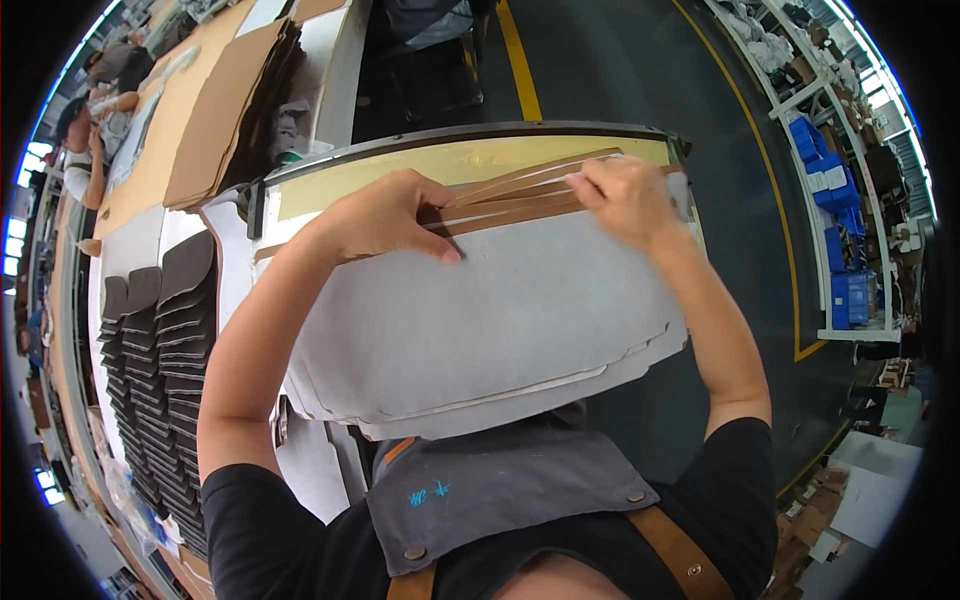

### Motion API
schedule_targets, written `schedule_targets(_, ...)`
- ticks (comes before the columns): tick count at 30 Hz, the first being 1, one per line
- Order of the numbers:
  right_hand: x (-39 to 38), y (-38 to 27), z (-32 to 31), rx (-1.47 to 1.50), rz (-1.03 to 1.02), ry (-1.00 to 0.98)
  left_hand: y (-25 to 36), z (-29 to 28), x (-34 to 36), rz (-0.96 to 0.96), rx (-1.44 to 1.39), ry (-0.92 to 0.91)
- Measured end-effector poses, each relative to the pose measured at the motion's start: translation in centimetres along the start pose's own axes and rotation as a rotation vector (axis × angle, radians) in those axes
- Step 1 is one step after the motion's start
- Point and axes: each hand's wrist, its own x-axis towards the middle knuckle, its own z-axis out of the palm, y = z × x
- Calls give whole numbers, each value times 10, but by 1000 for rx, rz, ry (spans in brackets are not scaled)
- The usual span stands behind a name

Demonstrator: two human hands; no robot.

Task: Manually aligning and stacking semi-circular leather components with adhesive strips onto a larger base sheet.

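Thin brown strips (510, 208) with pale edges run across the far part of the table in front of me. Around their left end, my left hand (390, 215) is curled, with its thumb lying over the pale sheets. My right hand (630, 198) pinches the strips farther right, its fingertips closed; it is slightly blurred. Between the two hands the strips fan apart a little. Beneath and nearer to me lies a stack of large pale grey sheets (480, 320) with uneven near edges. Behind the strips shows a yellow board surface (400, 172).
Dark curved pieces (165, 350) stand in overlapping rows at the left. Beyond them are stacked brown sheets (225, 120) and another person (95, 150) at a long table. A dark rail (480, 130) edges my table. Shelving with blue bins (835, 180) stands across the aisle.
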Motion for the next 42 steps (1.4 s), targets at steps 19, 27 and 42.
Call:
schedule_targets(19, -206, -126, 20, 1729, 903, -200, -14, 18, 30, -136, 445, 44)
schedule_targets(27, -175, -178, 46, 2047, 1233, 412, -17, 32, 7, -195, 174, -1)
schedule_targets(42, -169, -161, -16, 1421, 856, 688, 56, 34, -83, 532, -48, 368)
